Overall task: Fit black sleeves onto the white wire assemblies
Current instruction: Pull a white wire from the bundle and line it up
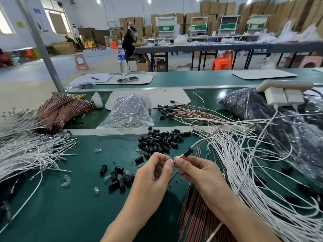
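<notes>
On a green table [70,206], far boxes [218,9] behind, left hand [153,173] and right hand [197,172] pinch one sleeved white wire [180,156].

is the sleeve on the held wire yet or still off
On: the black sleeve is threaded on the white wire, beyond the right hand pinching it.

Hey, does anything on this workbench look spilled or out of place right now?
Yes. Small clear bulbs have spilled from the plastic bag onto the metal rail, and more lie loose on the green mat among scattered black sleeves. The left hand and right hand pinch one white wire.
</notes>
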Demonstrator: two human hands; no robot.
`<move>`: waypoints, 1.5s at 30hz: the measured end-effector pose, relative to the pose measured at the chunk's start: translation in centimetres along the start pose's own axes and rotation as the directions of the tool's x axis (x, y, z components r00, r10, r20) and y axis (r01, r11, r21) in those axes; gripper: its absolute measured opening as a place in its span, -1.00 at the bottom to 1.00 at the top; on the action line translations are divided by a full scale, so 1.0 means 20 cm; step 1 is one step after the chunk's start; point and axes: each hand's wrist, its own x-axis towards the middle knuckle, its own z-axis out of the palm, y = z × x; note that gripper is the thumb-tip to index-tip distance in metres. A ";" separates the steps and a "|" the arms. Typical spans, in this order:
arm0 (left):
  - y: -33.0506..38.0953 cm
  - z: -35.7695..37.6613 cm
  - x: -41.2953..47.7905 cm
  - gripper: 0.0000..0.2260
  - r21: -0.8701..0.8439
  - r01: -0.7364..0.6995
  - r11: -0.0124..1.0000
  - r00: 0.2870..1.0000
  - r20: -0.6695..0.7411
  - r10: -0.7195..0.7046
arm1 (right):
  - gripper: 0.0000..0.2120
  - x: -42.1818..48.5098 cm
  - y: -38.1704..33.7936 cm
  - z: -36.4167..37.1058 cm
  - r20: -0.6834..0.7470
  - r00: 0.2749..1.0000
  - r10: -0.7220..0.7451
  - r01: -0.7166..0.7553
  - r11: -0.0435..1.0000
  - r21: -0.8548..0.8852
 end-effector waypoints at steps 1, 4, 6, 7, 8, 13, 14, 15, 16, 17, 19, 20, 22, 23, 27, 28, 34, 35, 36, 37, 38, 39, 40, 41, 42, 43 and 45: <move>0.00 0.00 0.00 -0.89 0.006 0.001 1.000 1.000 -0.002 -0.001 | -0.53 0.00 0.00 0.00 0.000 1.000 0.004 -0.004 1.000 0.004; -0.01 0.00 0.00 -0.88 0.003 0.006 1.000 1.000 0.004 -0.006 | -0.52 0.00 -0.01 0.01 0.004 1.000 0.009 -0.009 1.000 0.011; -0.01 0.01 0.00 -0.87 -0.016 0.008 1.000 1.000 -0.013 -0.009 | -0.52 -0.01 -0.01 0.01 0.020 1.000 0.011 -0.011 0.999 0.036; -0.01 0.01 0.00 -0.86 -0.022 0.011 1.000 1.000 -0.021 -0.011 | -0.56 -0.01 -0.01 0.02 0.031 0.999 0.010 -0.011 0.999 0.042; -0.01 0.02 0.00 -0.86 -0.020 0.012 1.000 1.000 -0.022 -0.012 | -0.60 -0.01 -0.01 0.02 0.039 0.999 0.009 -0.010 0.999 0.034; -0.02 0.02 0.00 -0.88 0.034 -0.014 0.999 1.000 -0.012 0.014 | -0.69 -0.02 -0.02 0.02 0.022 1.000 0.003 -0.002 0.999 -0.034; -0.02 0.02 0.00 -0.89 0.040 -0.014 0.999 1.000 -0.015 0.015 | -0.68 -0.02 -0.02 0.02 0.022 1.000 0.002 -0.002 0.999 -0.033; -0.03 0.01 0.00 -0.89 0.047 -0.014 0.999 1.000 -0.013 0.015 | -0.67 -0.02 -0.02 0.02 0.022 1.000 0.002 -0.002 1.000 -0.026; -0.03 0.01 0.00 -0.88 0.060 -0.018 0.998 1.000 -0.008 0.018 | -0.67 -0.02 -0.02 0.01 0.023 1.000 0.002 -0.002 1.000 -0.020; -0.03 0.00 0.00 -0.86 0.086 -0.025 0.996 1.000 -0.001 0.025 | -0.66 -0.02 -0.02 0.01 0.022 1.000 0.002 -0.002 1.000 -0.017; -0.02 -0.04 0.00 -0.84 0.177 -0.038 0.983 0.999 -0.008 0.040 | -0.65 -0.01 -0.01 0.01 -0.001 1.000 0.003 -0.003 1.000 -0.014; -0.03 -0.07 0.00 -0.85 0.233 -0.040 0.972 0.998 -0.033 0.049 | -0.65 -0.01 -0.01 0.01 -0.018 1.000 0.007 -0.007 1.000 -0.006; -0.03 -0.17 0.00 -0.87 0.356 0.005 0.934 0.988 -0.148 0.051 | -0.64 0.00 -0.01 0.00 -0.044 0.999 0.023 -0.022 0.999 0.031; -0.04 -0.23 -0.02 -0.89 0.414 0.058 0.908 0.972 -0.230 0.042 | -0.64 0.00 -0.01 -0.01 -0.050 0.998 0.034 -0.031 0.998 0.055; -0.08 -0.46 -0.14 -0.92 0.568 0.373 0.733 0.874 -0.481 -0.072 | -0.70 0.00 -0.04 -0.02 -0.052 0.996 0.077 -0.068 0.986 0.152; -0.09 -0.48 -0.17 -0.87 0.593 0.449 0.668 0.856 -0.499 -0.134 | -0.72 0.00 -0.05 -0.02 -0.048 0.995 0.084 -0.074 0.981 0.179; -0.14 -0.46 -0.30 -0.84 0.723 0.487 0.489 0.872 -0.432 -0.231 | -0.90 -0.02 -0.08 -0.02 -0.043 0.990 0.131 -0.111 0.943 0.315; -0.13 -0.46 -0.30 -0.86 0.707 0.468 0.530 0.879 -0.432 -0.200 | -0.91 -0.02 -0.09 -0.02 -0.044 0.989 0.138 -0.116 0.936 0.333; -0.13 -0.45 -0.30 -0.86 0.670 0.443 0.596 0.884 -0.437 -0.165 | -0.91 -0.02 -0.09 -0.02 -0.044 0.988 0.146 -0.122 0.929 0.349; -0.11 -0.43 -0.28 -0.84 0.601 0.402 0.691 0.886 -0.447 -0.127 | -0.91 -0.02 -0.09 -0.03 -0.042 0.987 0.155 -0.129 0.922 0.366; -0.08 -0.41 -0.25 -0.83 0.503 0.334 0.798 0.890 -0.448 -0.090 | -0.91 -0.02 -0.10 -0.03 -0.039 0.986 0.164 -0.137 0.914 0.382; -0.04 -0.37 -0.22 -0.83 0.391 0.249 0.886 0.899 -0.433 -0.061 | -0.90 -0.02 -0.10 -0.03 -0.036 0.985 0.171 -0.143 0.907 0.396; 0.00 -0.32 -0.18 -0.84 0.290 0.167 0.942 0.916 -0.400 -0.039 | -0.90 -0.02 -0.10 -0.03 -0.034 0.984 0.177 -0.148 0.902 0.405; 0.04 -0.26 -0.13 -0.86 0.212 0.099 0.972 0.936 -0.352 -0.019 | -0.90 -0.02 -0.10 -0.03 -0.032 0.983 0.183 -0.153 0.898 0.411; 0.07 -0.20 -0.08 -0.87 0.149 0.053 0.987 0.953 -0.302 -0.006 | -0.90 -0.01 -0.10 -0.03 -0.030 0.982 0.188 -0.158 0.895 0.417; 0.09 -0.13 -0.04 -0.87 0.089 0.023 0.996 0.967 -0.255 0.001 | -0.90 -0.01 -0.10 -0.03 -0.026 0.981 0.191 -0.162 0.892 0.422; 0.10 0.00 0.03 -0.83 -0.026 -0.002 1.000 0.984 -0.179 -0.003 | -0.90 -0.01 -0.09 -0.03 -0.021 0.981 0.193 -0.165 0.886 0.433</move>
